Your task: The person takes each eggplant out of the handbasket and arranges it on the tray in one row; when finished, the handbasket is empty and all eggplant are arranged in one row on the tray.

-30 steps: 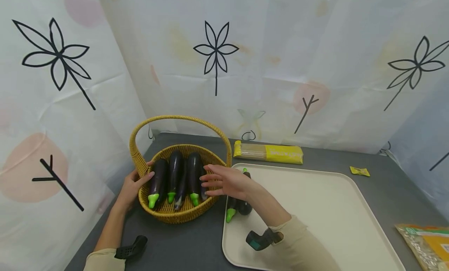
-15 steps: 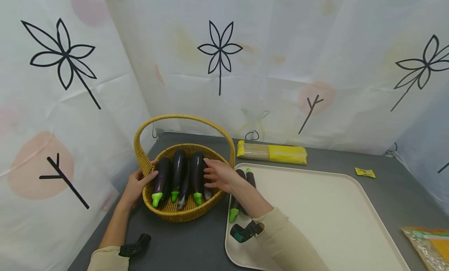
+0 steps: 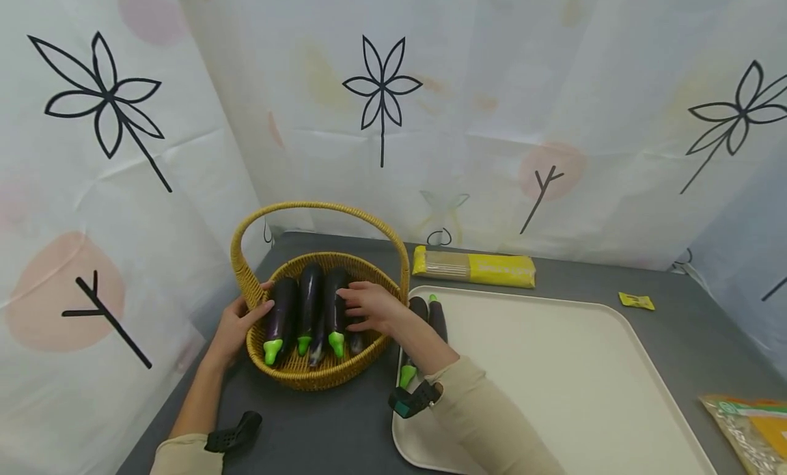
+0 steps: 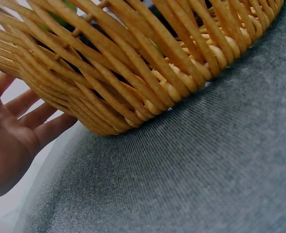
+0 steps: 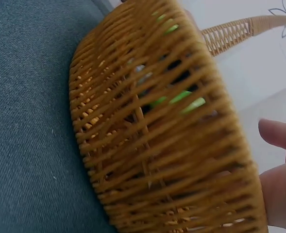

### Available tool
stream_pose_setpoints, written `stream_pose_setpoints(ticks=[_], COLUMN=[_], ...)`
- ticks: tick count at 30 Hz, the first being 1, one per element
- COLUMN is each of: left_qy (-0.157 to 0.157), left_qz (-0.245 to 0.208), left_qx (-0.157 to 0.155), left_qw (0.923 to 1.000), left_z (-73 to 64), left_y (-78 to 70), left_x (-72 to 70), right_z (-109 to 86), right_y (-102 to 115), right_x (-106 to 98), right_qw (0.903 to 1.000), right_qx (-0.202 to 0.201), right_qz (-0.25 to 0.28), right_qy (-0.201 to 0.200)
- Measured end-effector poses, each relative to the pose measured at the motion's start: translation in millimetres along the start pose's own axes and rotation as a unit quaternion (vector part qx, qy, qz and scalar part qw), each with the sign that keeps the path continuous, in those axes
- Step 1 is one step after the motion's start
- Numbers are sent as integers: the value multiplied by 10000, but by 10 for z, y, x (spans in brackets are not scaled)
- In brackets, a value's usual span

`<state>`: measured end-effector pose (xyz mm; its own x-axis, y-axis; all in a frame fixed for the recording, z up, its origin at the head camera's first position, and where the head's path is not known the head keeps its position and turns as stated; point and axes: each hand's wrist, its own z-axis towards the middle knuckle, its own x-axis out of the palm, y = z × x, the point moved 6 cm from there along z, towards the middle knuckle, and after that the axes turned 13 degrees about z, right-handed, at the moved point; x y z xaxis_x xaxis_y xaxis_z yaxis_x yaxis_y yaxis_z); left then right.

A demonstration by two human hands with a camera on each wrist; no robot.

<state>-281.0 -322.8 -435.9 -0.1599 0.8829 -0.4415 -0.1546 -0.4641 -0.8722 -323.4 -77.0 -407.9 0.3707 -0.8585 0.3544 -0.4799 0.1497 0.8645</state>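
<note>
A yellow wicker basket (image 3: pixel 326 376) with a tall arched handle stands at the left of the table, holding several dark eggplants with green stem ends. My left hand (image 3: pixel 236 324) grips its left rim, thumb over the edge beside the leftmost eggplant (image 3: pixel 283 311); in the left wrist view its fingers (image 4: pixel 45 116) lie along the outer weave. My right hand (image 3: pixel 371 307) reaches over the right rim, spread fingertips touching the top right eggplant (image 3: pixel 335 311). Another eggplant (image 3: pixel 310 301) lies in the middle. The right wrist view shows the basket's outside, with part of the right hand at the edge.
A cream tray (image 3: pixel 522 379) sits to the right, with eggplants (image 3: pixel 438 318) along its left edge, partly behind my right forearm. Behind it lies a yellow pack of noodles (image 3: pixel 473 267). A small yellow packet (image 3: pixel 636 301) and a clear bag (image 3: pixel 747 427) are farther right.
My right hand has moved left and deeper into the basket, onto the top right eggplant, which has shifted slightly left. The left hand stays at the rim.
</note>
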Motion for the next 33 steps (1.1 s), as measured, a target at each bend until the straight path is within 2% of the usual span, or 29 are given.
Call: stream_pose_setpoints(ticks=[6, 12, 17, 22, 25, 29, 33], left_qy=[12, 22, 63, 57, 65, 76, 53], left_qz=[-60, -41, 6, 34, 41, 27, 22], left_qx=[60, -9, -101, -132, -153, -153, -121], left_qw=[10000, 10000, 9999, 9999, 9999, 9999, 9999], left_z=[-5, -6, -10, -15, -17, -15, -10], left_y=[-14, -6, 3, 16, 24, 22, 17], left_x=[9, 14, 18, 14, 16, 19, 15], right_z=[19, 6, -16, -10, -3, -27, -87], right_y=[-32, -45, -45, -79, -101, -88, -51], right_x=[91, 171, 229, 235, 224, 228, 219], right_qw=[9987, 9928, 9897, 9913, 9947, 9991, 9983], right_qx=[-166, -391, -514, -422, -380, -364, -263], right_qz=[-463, -1029, -1202, -1069, -795, -213, 234], right_qy=[-146, -479, -581, -649, -538, -45, 465])
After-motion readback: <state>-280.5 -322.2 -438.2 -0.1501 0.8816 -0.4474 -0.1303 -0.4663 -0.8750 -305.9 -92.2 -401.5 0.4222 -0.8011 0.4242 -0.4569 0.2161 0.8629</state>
